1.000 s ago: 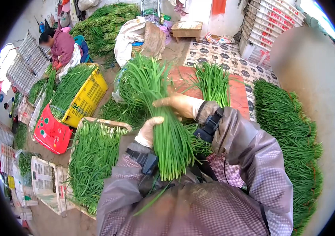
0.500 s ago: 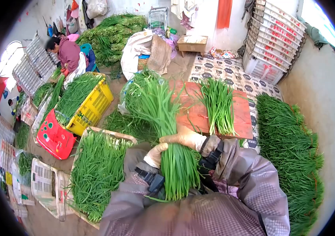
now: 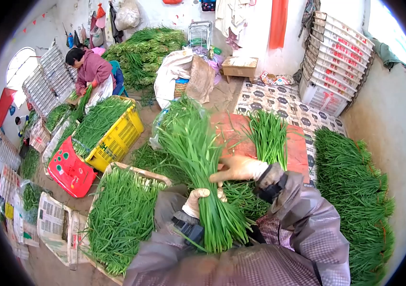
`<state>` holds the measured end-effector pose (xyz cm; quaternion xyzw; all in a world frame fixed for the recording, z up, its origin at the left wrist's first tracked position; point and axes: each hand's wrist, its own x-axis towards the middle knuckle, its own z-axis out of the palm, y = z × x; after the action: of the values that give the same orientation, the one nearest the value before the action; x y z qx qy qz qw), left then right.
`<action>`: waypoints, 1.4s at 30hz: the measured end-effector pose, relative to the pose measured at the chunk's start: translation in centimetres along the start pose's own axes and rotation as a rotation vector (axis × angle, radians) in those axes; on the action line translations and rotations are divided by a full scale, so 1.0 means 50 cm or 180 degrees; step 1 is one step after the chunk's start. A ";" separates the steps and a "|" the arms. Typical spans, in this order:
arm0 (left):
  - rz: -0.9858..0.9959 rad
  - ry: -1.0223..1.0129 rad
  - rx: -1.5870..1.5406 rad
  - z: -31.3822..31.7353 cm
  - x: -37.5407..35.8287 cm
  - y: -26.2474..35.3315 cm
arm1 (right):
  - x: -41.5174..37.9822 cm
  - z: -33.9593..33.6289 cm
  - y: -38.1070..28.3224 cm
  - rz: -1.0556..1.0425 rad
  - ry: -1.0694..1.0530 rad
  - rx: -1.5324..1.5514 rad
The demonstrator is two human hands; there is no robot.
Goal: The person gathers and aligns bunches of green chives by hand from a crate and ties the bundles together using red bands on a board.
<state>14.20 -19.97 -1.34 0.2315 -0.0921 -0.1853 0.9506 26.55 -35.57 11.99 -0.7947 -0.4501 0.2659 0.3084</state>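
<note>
My left hand (image 3: 195, 202), in a pale glove, is wrapped round a long bunch of green chives (image 3: 208, 186) held upright in front of my body. Its leaf tips fan out at the top and the stalk ends spread near my lap. My right hand (image 3: 237, 169), gloved too, is off the bunch's right side with thumb and fingers apart. Behind that hand, another bunch of chives (image 3: 268, 136) lies on a red board (image 3: 229, 128). Loose chives (image 3: 246, 198) show below my right wrist.
On my left are a crate of chives (image 3: 122, 209), a yellow crate (image 3: 119, 140) and a red plastic piece (image 3: 72, 169). A long row of chives (image 3: 351, 205) lines the right wall. White crates (image 3: 339, 59) stand stacked behind. A seated person (image 3: 93, 69) handles greens at the back left.
My right hand has let go of the bunch and moved right and up, its fingers spreading. The left hand keeps its hold. My view has tilted up slightly.
</note>
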 end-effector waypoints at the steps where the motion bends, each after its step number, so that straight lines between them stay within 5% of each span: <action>1: 0.0014 -0.0023 -0.0049 0.003 -0.001 0.001 | -0.003 -0.024 0.012 0.0262 0.0426 -0.0249; 5: -0.0016 -0.0030 -0.0134 0.001 -0.004 0.004 | 0.000 -0.069 -0.027 0.0059 0.1447 -0.0478; 9: -0.0129 -0.0063 -0.0341 -0.007 0.001 0.004 | 0.058 -0.018 -0.007 -0.0808 0.1360 -0.1823; 12: -0.0146 0.0075 -0.0187 -0.012 -0.001 -0.003 | 0.104 0.023 0.014 -0.0818 0.1070 -0.2642; 17: -0.0212 0.0259 -0.0208 -0.008 -0.012 -0.004 | 0.152 0.006 0.062 -0.0173 0.1650 -0.1195; 22: -0.0267 0.0446 -0.0148 -0.003 -0.008 -0.008 | 0.181 -0.095 0.029 -0.0037 0.2138 -0.0963; 26: -0.0337 0.0527 -0.0185 -0.018 -0.006 -0.009 | 0.187 -0.129 -0.059 0.0060 0.1069 -0.0749; 28: -0.0452 0.0569 -0.0194 -0.034 -0.003 -0.010 | 0.215 -0.094 -0.052 -0.0269 0.1080 -0.1904; 30: -0.0579 0.0583 -0.0197 -0.044 -0.002 -0.010 | 0.252 -0.077 -0.025 -0.0103 0.0191 -0.2032; 31: -0.0639 0.0595 -0.0205 -0.047 -0.003 -0.011 | 0.288 -0.054 0.035 -0.0447 0.0488 -0.2633; 36: -0.0593 0.0496 -0.0309 -0.042 -0.008 -0.007 | 0.314 -0.113 0.083 0.0394 0.1327 -0.2457; 38: -0.0617 0.0464 -0.0447 -0.047 -0.006 -0.006 | 0.283 -0.135 0.068 -0.0082 0.1577 -0.1913; 42: -0.0717 0.0529 -0.0550 -0.056 -0.005 -0.002 | 0.224 -0.142 0.016 -0.1143 0.0885 -0.2079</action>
<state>14.66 -18.80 -3.87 0.1723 0.0297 -0.2782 0.9445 37.04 -27.81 14.54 -0.7881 -0.5966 -0.0595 0.1390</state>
